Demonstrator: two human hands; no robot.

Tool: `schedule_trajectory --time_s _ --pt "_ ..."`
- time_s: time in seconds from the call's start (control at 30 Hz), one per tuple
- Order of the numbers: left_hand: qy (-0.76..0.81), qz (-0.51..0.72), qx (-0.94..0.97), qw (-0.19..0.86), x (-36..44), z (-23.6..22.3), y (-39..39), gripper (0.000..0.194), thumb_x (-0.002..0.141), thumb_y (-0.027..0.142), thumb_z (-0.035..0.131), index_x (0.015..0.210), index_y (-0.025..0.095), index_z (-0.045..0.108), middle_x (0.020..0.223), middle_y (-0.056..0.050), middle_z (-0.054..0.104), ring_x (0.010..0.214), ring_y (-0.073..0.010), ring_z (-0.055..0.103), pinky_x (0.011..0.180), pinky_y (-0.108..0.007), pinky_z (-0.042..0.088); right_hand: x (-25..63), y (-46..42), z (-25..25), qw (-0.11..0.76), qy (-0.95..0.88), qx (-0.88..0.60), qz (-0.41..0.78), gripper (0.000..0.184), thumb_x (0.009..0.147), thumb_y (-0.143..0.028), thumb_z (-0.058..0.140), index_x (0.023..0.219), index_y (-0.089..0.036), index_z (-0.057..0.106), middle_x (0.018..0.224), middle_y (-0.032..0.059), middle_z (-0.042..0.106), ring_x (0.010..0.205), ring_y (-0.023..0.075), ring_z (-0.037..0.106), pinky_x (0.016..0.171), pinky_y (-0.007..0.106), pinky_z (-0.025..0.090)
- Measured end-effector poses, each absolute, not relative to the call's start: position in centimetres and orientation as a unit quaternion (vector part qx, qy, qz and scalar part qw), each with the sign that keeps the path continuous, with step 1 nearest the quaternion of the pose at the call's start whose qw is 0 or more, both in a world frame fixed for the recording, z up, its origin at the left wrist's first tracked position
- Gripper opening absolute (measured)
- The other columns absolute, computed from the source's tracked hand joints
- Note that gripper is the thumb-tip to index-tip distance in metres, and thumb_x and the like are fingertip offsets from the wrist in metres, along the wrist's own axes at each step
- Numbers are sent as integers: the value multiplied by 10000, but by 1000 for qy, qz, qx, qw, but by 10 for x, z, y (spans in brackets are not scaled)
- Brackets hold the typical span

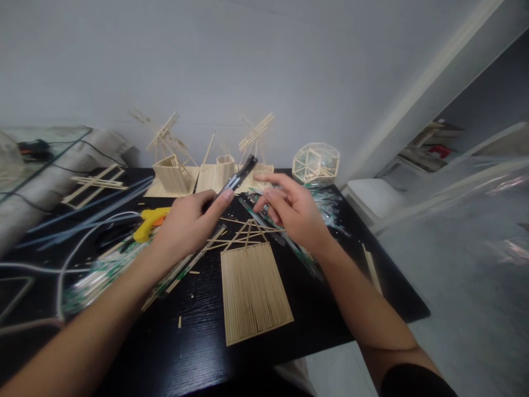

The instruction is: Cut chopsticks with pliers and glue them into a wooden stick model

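Cutters point(238, 177), dark and slim, sit clamped in my left hand point(188, 223), my fingers wrapped round the handles and my thumb pressed along the top, the tip angled up and away over the black table point(330, 309). My right hand point(291, 212) hovers just beside that tip with fingers spread apart and slightly curled, gripping nothing that I can make out; whether a fingertip touches the tool I cannot tell. Directly under both hands lies a loose triangle of thin sticks point(247, 234), and touching its near edge is a flat panel of sticks point(254, 291) laid side by side. Near my left wrist rests a yellow glue gun point(149, 221), with white and blue cables point(82, 231) trailing off to the left. Clear wrappers point(326, 207) lie scattered beyond my right hand. At the far edge of the table stand small stick windmill models point(171, 160), and to their right a faceted stick-framed ball point(316, 162) against the pale wall
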State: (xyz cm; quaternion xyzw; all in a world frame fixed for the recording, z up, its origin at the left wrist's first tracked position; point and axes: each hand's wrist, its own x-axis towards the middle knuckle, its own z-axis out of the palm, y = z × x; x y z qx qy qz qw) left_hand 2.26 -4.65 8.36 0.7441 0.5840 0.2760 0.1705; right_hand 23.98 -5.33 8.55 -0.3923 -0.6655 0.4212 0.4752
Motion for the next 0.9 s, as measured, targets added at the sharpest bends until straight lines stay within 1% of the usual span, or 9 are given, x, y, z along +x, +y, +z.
schedule_trajectory --time_s 0.07,0.17,0.27,0.4,0.47,0.57,0.73,0.8,0.9 --pt "581 294 732 199 23 84 -46 541 907 695 464 714 217 628 603 -10 596 589 -182 538 545 -315 375 241 -54 87 480 -666 -387 420 223 1020 -282 522 1216 -227 612 820 13 717 568 91 520 550 259 438" --pt "564 314 722 251 23 86 -48 427 842 625 614 756 209 656 623 10 601 593 -167 528 541 -301 374 243 -52 88 508 -645 -392 415 150 1005 -332 555 1119 -234 554 847 31 725 727 140 663 660 288 525" --pt "547 336 696 322 21 88 -52 373 854 560 643 733 207 650 573 27 553 547 -140 487 512 -288 350 248 -46 85 557 -616 -392 395 234 988 -445 589 1034 -256 458 885 38 739 843 173 711 747 319 563" --pt "524 420 625 398 15 94 -56 357 885 507 649 721 189 642 538 24 547 497 -120 486 487 -287 357 254 -38 84 600 -593 -388 371 325 970 -536 606 995 -265 428 957 53 762 895 177 724 778 320 577" --pt "513 465 604 395 12 97 -56 338 865 450 689 668 183 624 525 22 557 488 -113 492 482 -282 367 255 -36 85 618 -580 -382 369 340 962 -541 621 984 -266 423 976 59 763 904 182 732 757 315 585" --pt "504 498 609 356 8 99 -54 314 839 357 733 619 174 603 514 29 555 493 -101 492 493 -275 372 255 -34 85 625 -567 -383 376 360 943 -548 650 968 -266 429 971 46 758 879 178 742 716 304 600" --pt "487 593 562 309 7 94 -46 211 829 314 751 746 179 611 602 36 569 573 -122 531 577 -306 446 255 -33 82 599 -572 -396 397 360 907 -524 713 957 -247 488 880 32 758 827 168 751 759 315 626" --pt "468 629 536 313 7 92 -42 178 809 280 756 783 185 608 637 42 566 575 -115 526 590 -308 450 255 -33 81 581 -581 -400 406 339 905 -499 722 951 -233 517 859 39 760 814 167 749 790 335 633" --pt "441 661 507 334 6 94 -38 207 763 266 788 788 188 599 660 42 564 558 -106 508 569 -304 437 253 -34 81 562 -586 -405 421 300 917 -466 711 950 -221 542 871 53 774 791 164 744 829 368 642"
